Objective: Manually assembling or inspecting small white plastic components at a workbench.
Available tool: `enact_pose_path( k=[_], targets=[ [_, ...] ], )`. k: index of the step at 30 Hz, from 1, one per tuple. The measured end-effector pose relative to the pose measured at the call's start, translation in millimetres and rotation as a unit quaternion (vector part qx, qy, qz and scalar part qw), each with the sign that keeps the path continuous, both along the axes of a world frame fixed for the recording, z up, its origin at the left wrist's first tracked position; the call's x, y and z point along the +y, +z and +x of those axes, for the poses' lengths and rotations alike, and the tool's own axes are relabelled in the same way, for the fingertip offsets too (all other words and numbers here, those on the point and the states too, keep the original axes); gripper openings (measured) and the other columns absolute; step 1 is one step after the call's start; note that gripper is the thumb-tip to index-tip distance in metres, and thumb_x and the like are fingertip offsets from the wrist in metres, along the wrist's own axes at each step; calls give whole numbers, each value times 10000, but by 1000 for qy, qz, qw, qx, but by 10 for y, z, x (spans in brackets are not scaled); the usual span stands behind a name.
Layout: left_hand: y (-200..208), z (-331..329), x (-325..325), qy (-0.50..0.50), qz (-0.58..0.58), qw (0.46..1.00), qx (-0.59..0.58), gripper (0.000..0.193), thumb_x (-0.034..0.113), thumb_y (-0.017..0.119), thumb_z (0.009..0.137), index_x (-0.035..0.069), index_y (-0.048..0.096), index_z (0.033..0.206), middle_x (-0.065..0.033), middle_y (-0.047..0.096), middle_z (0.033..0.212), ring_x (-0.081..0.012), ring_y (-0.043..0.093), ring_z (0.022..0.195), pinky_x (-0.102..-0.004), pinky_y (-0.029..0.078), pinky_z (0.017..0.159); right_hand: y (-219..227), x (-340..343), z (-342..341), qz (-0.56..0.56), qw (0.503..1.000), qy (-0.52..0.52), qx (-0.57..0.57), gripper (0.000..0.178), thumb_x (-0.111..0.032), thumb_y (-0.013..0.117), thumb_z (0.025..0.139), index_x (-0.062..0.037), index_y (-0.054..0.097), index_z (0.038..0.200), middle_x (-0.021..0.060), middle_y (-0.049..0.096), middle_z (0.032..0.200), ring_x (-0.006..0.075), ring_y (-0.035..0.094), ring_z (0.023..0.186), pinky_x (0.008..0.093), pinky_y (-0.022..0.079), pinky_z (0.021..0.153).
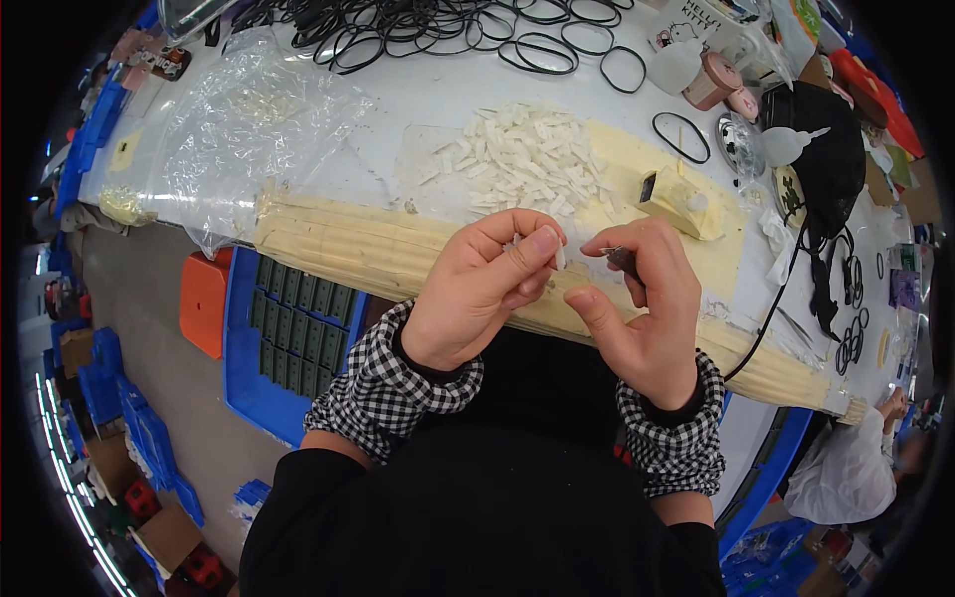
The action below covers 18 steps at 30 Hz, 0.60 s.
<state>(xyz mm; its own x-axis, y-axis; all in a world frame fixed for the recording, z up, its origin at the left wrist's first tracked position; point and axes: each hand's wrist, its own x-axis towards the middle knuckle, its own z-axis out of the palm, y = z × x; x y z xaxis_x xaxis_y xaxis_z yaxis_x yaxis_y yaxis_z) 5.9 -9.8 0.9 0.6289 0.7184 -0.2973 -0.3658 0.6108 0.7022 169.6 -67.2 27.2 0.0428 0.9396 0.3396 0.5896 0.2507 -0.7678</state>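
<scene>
My left hand (pixel 489 284) is closed in a pinch, with the end of a small white strip (pixel 560 259) showing between thumb and fingertips. Facing it, my right hand (pixel 647 308) has its fingers curled against a small dark, flat piece that looks like a blade (pixel 621 261); its thumb is held apart. A narrow gap separates the two hands. Just beyond them lies a loose pile of small white strips (pixel 537 154) on the table. Right of the pile, a yellowish block (pixel 686 204) wrapped in tape rests on a yellow sheet (pixel 617 149).
A padded cream edge (pixel 338 239) runs along the table front. Black rubber rings (pixel 477 30) cover the far side; a clear plastic bag (pixel 259 119) lies left. Below stands a blue crate (pixel 239 338) of dark green parts beside an orange stool (pixel 204 303). Another person's white sleeve (pixel 846 468) shows right.
</scene>
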Motion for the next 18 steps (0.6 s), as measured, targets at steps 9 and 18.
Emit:
enact_pose_path(
  k=[9,18],
  targets=[
    [-88,-53,40,-76,-27,992,-93,161,176,516,983,25,572,991,25,522,770,-32,397,634,-158,323,553,-75,18,7,-3,987,-1,-162,354,-375,694,794,-74,514,752,41,510,629,220,544,539,326,410,466],
    [-91,-61,44,-76,-17,992,-100,144,165,501,987,33,558,998,21,529,782,-34,396,637,-161,331,563,-100,32,-12,4,987,4,-160,358,-389,680,804,-76,511,760,47,510,628,227,551,547,331,409,467]
  ],
)
